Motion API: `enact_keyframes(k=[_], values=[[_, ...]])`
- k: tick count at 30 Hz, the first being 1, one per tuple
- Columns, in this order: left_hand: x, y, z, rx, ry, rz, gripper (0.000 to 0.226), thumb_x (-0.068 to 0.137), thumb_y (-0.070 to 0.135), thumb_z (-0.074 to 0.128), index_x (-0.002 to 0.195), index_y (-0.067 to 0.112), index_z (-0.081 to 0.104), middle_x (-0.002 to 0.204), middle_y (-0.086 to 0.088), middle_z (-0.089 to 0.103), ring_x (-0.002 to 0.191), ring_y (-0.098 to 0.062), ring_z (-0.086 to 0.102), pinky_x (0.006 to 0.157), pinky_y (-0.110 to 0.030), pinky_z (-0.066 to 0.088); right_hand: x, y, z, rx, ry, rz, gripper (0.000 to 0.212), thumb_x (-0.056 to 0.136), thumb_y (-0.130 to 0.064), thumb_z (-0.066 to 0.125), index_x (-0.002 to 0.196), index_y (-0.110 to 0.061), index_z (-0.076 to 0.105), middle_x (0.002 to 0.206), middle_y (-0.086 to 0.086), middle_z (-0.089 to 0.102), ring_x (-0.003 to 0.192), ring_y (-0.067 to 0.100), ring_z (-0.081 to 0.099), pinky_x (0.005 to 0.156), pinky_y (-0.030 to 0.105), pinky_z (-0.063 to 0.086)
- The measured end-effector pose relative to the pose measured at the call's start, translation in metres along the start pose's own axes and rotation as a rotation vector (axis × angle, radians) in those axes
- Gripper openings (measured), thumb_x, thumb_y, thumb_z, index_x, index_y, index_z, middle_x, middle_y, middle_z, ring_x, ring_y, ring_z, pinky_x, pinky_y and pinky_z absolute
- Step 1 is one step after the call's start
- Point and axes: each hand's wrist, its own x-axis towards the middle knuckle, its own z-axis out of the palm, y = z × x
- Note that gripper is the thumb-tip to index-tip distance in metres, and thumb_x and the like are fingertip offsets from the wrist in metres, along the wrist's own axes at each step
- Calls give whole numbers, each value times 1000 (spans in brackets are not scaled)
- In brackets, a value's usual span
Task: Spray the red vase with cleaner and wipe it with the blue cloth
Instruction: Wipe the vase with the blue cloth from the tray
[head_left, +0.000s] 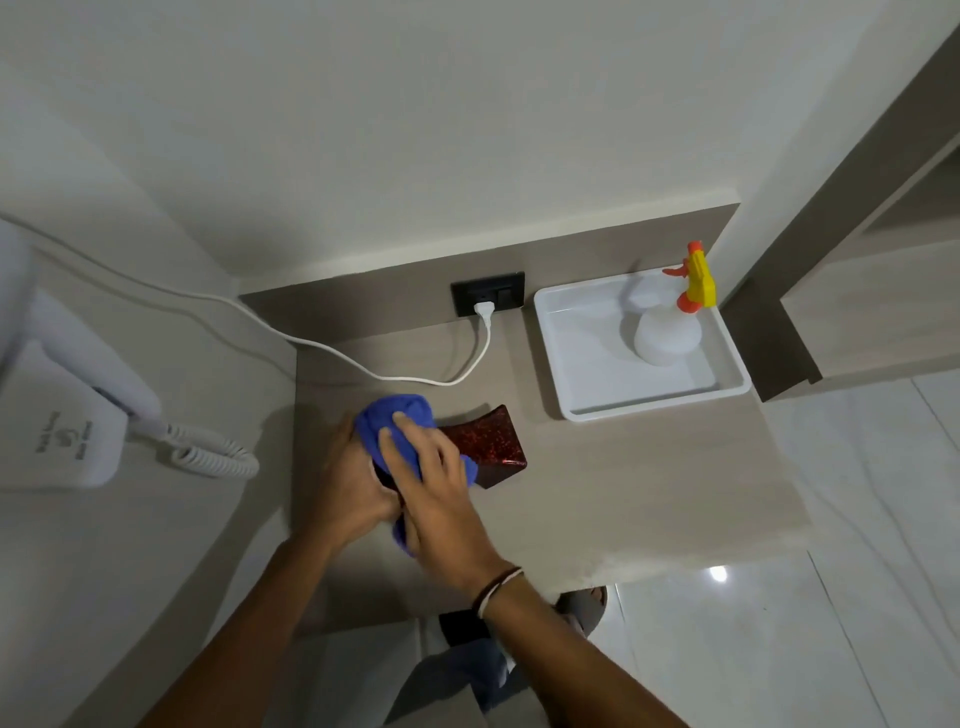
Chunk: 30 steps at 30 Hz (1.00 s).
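The red vase (485, 441), dark and speckled with a flared end, lies on its side on the wooden counter (649, 483). My left hand (350, 483) grips its near end from the left. The blue cloth (397, 421) is bunched over the vase, and my right hand (431, 473) presses on it from above, fingers spread across the cloth. Most of the vase's near half is hidden under hands and cloth. The white spray bottle (667, 338) with its yellow and orange trigger head stands apart at the back right.
The spray bottle stands in a white tray (576, 364) at the counter's back right. A white cable (363, 364) runs across the counter to a black wall socket (488, 293). A wall-mounted hair dryer (67, 415) with coiled cord hangs at the left. White floor tiles lie to the right.
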Motion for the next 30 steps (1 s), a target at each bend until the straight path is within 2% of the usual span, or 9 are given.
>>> enact_keyframes(k=[3,5,10,15,19,22,24,27,30], values=[[-3,-5,0,26,36,-31,90,56,14,98,137,5,58,131,-8,60,118,-25,62,95,-29,46,-12,40,-13,-169,-60,114,96,84,7,67,169,-14,28,175,14,28,155,40,38,122,52,40],[-4,-2,2,33,54,-48,97,55,20,99,140,11,54,131,-1,56,117,-20,58,92,-26,44,-21,71,-25,-317,-50,250,90,80,7,80,162,-8,45,167,20,42,146,45,52,114,55,50],[6,10,2,35,49,-24,103,58,27,98,148,18,49,138,2,51,123,-13,49,95,-27,42,-32,96,-42,-347,-79,345,92,79,8,85,161,-5,44,163,22,48,141,45,55,110,55,54],[15,21,-3,163,38,30,105,56,32,97,148,18,49,138,0,52,127,-22,48,100,-26,37,-40,88,-70,-152,100,471,92,75,25,66,159,-6,47,158,14,50,140,33,51,120,47,48],[25,38,-3,337,43,93,108,52,39,94,147,10,51,135,-8,58,124,-30,53,106,-35,42,-34,92,-104,13,243,455,77,86,23,55,158,-5,48,156,10,50,137,19,47,124,23,35],[33,53,3,427,4,100,106,51,40,91,145,9,52,136,-9,57,124,-33,55,107,-40,44,-22,105,-132,46,244,468,60,94,7,48,153,-1,51,151,12,55,131,12,47,118,5,27],[38,62,7,456,-8,108,105,52,40,89,145,10,51,136,-6,56,123,-31,54,107,-39,44,-9,120,-152,30,197,501,56,95,5,47,150,-1,54,147,14,59,128,21,55,114,14,33],[45,73,16,499,-37,123,108,55,41,88,149,10,48,138,-6,53,126,-31,52,111,-41,43,17,150,-178,-52,102,523,55,91,18,51,143,1,59,135,19,66,120,36,61,105,27,39],[49,82,23,504,-28,124,105,55,38,88,149,8,50,139,-6,55,126,-31,53,113,-42,43,45,173,-198,-89,25,542,47,96,13,52,140,-1,62,135,19,67,119,37,63,107,38,49]])
